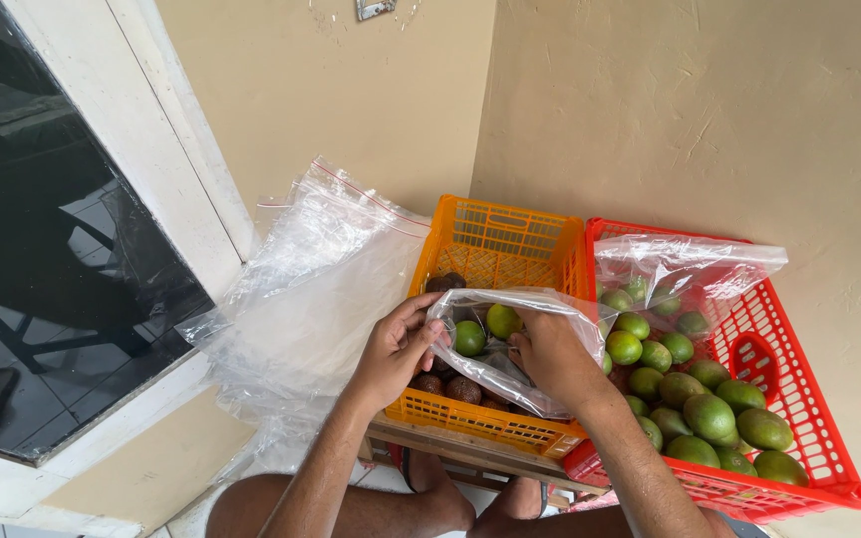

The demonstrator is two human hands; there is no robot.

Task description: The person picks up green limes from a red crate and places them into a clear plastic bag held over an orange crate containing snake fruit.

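A clear plastic bag (pixel 510 349) is held over the orange crate (pixel 495 249), mouth opening leftward, long axis across. Its rim is pinched by the left hand (pixel 391 349); the right hand (pixel 555 364) grips its right side.

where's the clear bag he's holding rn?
Head view, centre: the clear bag is held open over the orange crate, left hand and right hand on its rim, left of the red crate.

Bag (pixel 510 339) over left crate (pixel 495 244); right crate (pixel 799 399) beside it holds fruit (pixel 710 413).
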